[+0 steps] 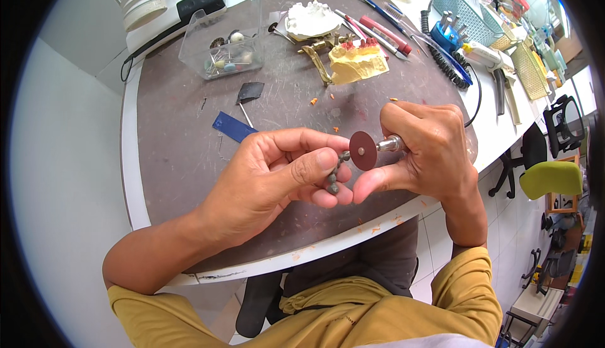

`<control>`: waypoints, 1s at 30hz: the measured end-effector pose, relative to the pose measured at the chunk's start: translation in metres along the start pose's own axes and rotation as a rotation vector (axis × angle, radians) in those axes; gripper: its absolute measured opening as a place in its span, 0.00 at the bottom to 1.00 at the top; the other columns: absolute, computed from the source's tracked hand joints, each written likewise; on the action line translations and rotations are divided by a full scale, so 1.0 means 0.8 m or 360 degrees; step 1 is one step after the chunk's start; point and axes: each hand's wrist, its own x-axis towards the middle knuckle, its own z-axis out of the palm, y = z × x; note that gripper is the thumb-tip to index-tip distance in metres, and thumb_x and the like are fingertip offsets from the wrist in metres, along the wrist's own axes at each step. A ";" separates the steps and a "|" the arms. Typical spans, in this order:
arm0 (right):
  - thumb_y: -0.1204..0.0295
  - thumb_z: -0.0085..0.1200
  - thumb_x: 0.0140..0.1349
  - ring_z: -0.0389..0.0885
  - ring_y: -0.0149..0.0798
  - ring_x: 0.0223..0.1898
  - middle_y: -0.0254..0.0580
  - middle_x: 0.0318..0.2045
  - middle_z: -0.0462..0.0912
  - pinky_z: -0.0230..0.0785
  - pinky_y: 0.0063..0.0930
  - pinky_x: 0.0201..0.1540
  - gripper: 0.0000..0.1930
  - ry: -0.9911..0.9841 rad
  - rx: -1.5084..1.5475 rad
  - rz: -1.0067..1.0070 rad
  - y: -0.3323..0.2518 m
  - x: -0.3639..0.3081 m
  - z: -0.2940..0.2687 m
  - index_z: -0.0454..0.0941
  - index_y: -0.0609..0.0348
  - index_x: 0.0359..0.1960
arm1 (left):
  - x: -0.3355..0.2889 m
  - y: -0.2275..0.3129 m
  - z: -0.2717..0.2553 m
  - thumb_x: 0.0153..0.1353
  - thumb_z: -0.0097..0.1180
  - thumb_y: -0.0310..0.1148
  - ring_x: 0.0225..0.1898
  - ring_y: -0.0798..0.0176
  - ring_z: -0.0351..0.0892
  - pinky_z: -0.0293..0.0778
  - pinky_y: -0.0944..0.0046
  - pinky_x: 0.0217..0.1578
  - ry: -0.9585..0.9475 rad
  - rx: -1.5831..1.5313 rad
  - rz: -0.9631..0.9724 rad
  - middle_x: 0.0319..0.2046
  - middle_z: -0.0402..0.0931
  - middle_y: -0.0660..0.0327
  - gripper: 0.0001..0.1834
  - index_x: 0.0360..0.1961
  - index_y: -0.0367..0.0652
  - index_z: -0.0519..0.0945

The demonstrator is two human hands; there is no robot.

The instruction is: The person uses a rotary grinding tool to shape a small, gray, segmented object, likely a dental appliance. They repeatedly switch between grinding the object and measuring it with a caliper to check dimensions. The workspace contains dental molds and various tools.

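Note:
My left hand [277,168] is closed, pinching a small curved grey-green dental framework [333,178] of bead-like tooth shapes between thumb and fingers. My right hand [430,148] wraps round a metal rotary handpiece [391,144], its thumb reaching toward the left fingertips. A thin dark red cutting disc [361,143] is mounted on the handpiece's tip. The disc stands right beside the upper end of the framework; whether they touch I cannot tell. Beyond the hands, a yellow dental cast [359,64] with red parts along its top sits by a white plaster cast [311,20] on a brass articulator [317,62].
A clear plastic box [227,55] of polishing tips stands at the back left. Nearer lie a blue strip [233,126] and a black abrasive piece [251,92]. Pens [384,36], a blue bur holder [447,36] with a coiled cord, and a light-blue basket [463,14] line the right.

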 end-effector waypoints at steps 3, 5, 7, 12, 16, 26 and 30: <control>0.32 0.60 0.35 0.71 0.36 0.12 0.32 0.10 0.67 0.57 0.28 0.13 0.35 0.0003 0.0013 -0.0005 0.000 0.000 0.001 0.64 0.55 0.14 | 0.000 0.000 0.000 0.65 0.53 0.34 0.39 0.70 0.79 0.78 0.73 0.30 -0.0017 -0.0001 -0.0008 0.39 0.78 0.59 0.14 0.48 0.37 0.76; 0.32 0.60 0.35 0.71 0.36 0.12 0.32 0.10 0.67 0.57 0.28 0.13 0.35 -0.0005 0.0022 -0.0007 -0.001 0.001 0.001 0.64 0.55 0.15 | 0.001 0.000 -0.001 0.65 0.53 0.34 0.39 0.70 0.79 0.78 0.73 0.30 -0.0030 0.0007 -0.0012 0.39 0.78 0.59 0.14 0.47 0.36 0.76; 0.32 0.60 0.35 0.71 0.36 0.12 0.32 0.10 0.67 0.57 0.28 0.13 0.35 -0.0023 0.0035 -0.0009 -0.002 0.002 0.001 0.64 0.55 0.15 | 0.001 0.000 -0.001 0.65 0.53 0.34 0.39 0.71 0.79 0.78 0.73 0.31 -0.0036 0.0006 -0.0013 0.38 0.78 0.60 0.14 0.47 0.36 0.76; 0.32 0.60 0.35 0.71 0.36 0.12 0.32 0.10 0.68 0.58 0.28 0.13 0.35 -0.0030 0.0002 0.0012 -0.002 0.001 -0.001 0.65 0.55 0.15 | 0.000 0.002 0.003 0.65 0.53 0.34 0.38 0.72 0.79 0.78 0.73 0.31 -0.0013 0.0014 -0.0011 0.38 0.77 0.60 0.14 0.47 0.36 0.76; 0.32 0.60 0.35 0.72 0.36 0.12 0.32 0.10 0.68 0.58 0.28 0.13 0.35 -0.0019 0.0013 -0.0008 -0.001 0.001 0.000 0.65 0.55 0.15 | 0.001 0.001 0.000 0.66 0.53 0.34 0.39 0.71 0.79 0.79 0.72 0.32 -0.0041 0.0004 -0.0014 0.39 0.77 0.60 0.14 0.48 0.36 0.76; 0.33 0.61 0.36 0.72 0.35 0.12 0.32 0.10 0.68 0.58 0.28 0.14 0.34 -0.0028 0.0004 -0.0009 -0.002 0.001 0.000 0.65 0.55 0.15 | 0.000 0.001 0.002 0.66 0.52 0.34 0.38 0.71 0.79 0.77 0.72 0.30 -0.0029 0.0019 -0.0019 0.38 0.78 0.59 0.15 0.48 0.35 0.76; 0.33 0.60 0.36 0.72 0.36 0.12 0.32 0.10 0.68 0.58 0.28 0.14 0.35 -0.0021 -0.0014 -0.0012 0.000 0.001 0.000 0.64 0.55 0.14 | 0.000 0.002 0.002 0.66 0.53 0.34 0.37 0.71 0.79 0.76 0.72 0.29 -0.0037 0.0009 -0.0025 0.38 0.78 0.59 0.15 0.48 0.35 0.76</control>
